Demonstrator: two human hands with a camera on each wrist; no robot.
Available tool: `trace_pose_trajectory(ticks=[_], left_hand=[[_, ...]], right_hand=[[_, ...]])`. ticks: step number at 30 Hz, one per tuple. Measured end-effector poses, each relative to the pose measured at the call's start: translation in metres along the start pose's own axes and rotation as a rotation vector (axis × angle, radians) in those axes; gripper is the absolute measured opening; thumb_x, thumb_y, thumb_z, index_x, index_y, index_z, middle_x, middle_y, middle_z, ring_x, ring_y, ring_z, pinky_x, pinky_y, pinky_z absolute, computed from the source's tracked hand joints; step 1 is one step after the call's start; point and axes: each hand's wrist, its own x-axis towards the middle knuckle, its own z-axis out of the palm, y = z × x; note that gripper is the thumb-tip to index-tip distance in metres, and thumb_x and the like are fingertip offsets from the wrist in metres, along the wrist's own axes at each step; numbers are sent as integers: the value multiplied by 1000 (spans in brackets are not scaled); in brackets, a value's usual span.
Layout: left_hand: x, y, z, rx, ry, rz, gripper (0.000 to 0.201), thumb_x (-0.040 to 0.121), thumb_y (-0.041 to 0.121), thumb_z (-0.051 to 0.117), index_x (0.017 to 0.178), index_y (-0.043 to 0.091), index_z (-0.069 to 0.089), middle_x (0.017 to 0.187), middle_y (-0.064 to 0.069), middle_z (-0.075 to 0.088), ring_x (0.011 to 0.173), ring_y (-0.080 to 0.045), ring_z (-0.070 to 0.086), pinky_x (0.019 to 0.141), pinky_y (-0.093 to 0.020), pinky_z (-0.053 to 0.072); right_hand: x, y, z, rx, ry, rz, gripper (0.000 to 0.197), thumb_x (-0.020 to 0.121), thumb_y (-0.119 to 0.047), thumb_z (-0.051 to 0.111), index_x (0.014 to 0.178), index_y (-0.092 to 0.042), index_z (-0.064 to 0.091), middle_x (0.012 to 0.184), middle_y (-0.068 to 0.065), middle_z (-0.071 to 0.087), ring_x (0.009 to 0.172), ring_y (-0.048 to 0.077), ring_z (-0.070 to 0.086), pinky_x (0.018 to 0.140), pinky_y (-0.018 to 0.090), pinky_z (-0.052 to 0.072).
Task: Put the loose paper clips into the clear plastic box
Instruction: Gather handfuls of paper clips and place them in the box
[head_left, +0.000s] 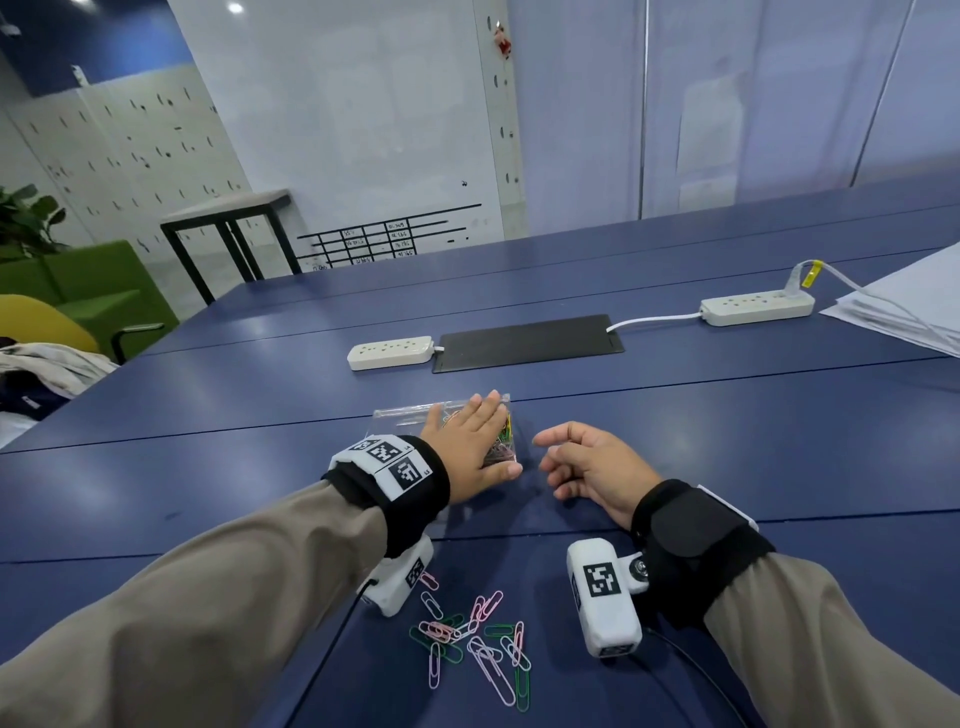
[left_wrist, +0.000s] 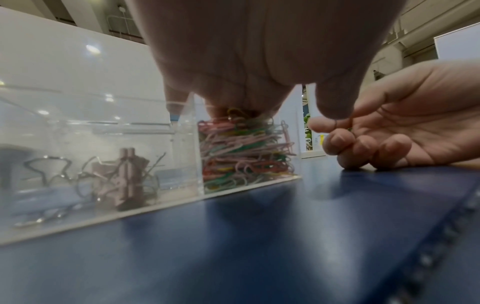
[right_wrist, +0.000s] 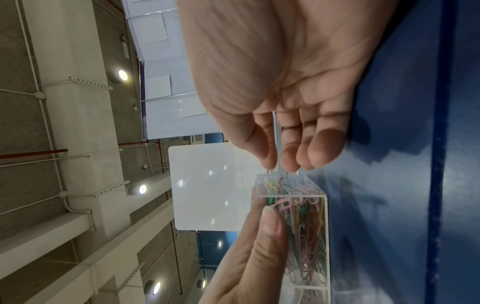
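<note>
A clear plastic box (head_left: 400, 421) stands on the blue table (head_left: 727, 441). My left hand (head_left: 488, 436) lies flat on its right end, fingers straight, thumb against the near side. In the left wrist view those fingers press down on the coloured paper clips (left_wrist: 241, 152) that fill the right compartment; the left compartment (left_wrist: 103, 144) holds binder clips. My right hand (head_left: 550, 457) rests on the table just right of the box, fingers loosely curled, palm empty in the right wrist view (right_wrist: 280, 160). Several loose paper clips (head_left: 478, 639) lie near me between my wrists.
Two white power strips (head_left: 389, 352) (head_left: 756, 306) and a black cable flap (head_left: 527, 340) lie beyond the box. A stack of white paper (head_left: 909, 306) sits at the far right. A green sofa (head_left: 78, 280) is off the table's left edge.
</note>
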Motion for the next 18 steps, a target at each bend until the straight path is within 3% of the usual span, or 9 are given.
trace_pose_trajectory(ticks=[4, 7, 9, 11, 14, 18], left_hand=[[-3, 0, -2, -43, -3, -2, 78, 90, 54, 33, 146, 14, -3, 157, -3, -11, 145, -17, -8, 114, -54, -5], [-17, -7, -15, -127, 78, 18, 76, 91, 50, 34, 146, 15, -5, 157, -3, -13, 145, -16, -10, 114, -50, -7], [-34, -20, -22, -117, 134, 58, 83, 85, 62, 30, 146, 16, -4, 155, 0, -15, 142, -12, -14, 115, -46, -8], [-58, -40, -21, -98, 134, 135, 101, 70, 79, 17, 146, 17, -3, 149, 5, -19, 138, -9, -17, 115, -37, -8], [-96, -62, 0, -32, -18, 189, 104, 61, 84, 0, 139, 18, -16, 146, 3, -24, 138, -15, -22, 116, -31, -7], [-137, -57, 32, 18, -349, 183, 110, 57, 80, 3, 143, 14, -15, 144, 1, -29, 138, -16, -23, 120, -39, -2]], right_hand=[[-1, 0, 0, -7, 1, 3, 21, 90, 3, 40, 94, -9, 57, 71, 8, 54, 54, 13, 48, 46, 20, 44], [-1, 0, -1, -2, 4, 4, 21, 90, 2, 40, 93, -10, 57, 72, 8, 55, 54, 13, 48, 46, 19, 45], [0, 1, -2, 14, 2, 5, 21, 90, 3, 40, 93, -9, 57, 71, 8, 54, 53, 13, 48, 46, 19, 44], [0, 1, -3, 32, -3, 7, 20, 90, 3, 41, 93, -9, 56, 71, 8, 54, 52, 12, 48, 45, 19, 44], [1, 1, -3, 32, -8, 6, 20, 90, 3, 41, 92, -9, 57, 71, 8, 54, 52, 12, 48, 44, 19, 45], [1, 2, -3, 24, -7, 5, 20, 90, 3, 41, 92, -9, 57, 71, 9, 55, 53, 14, 48, 45, 19, 45]])
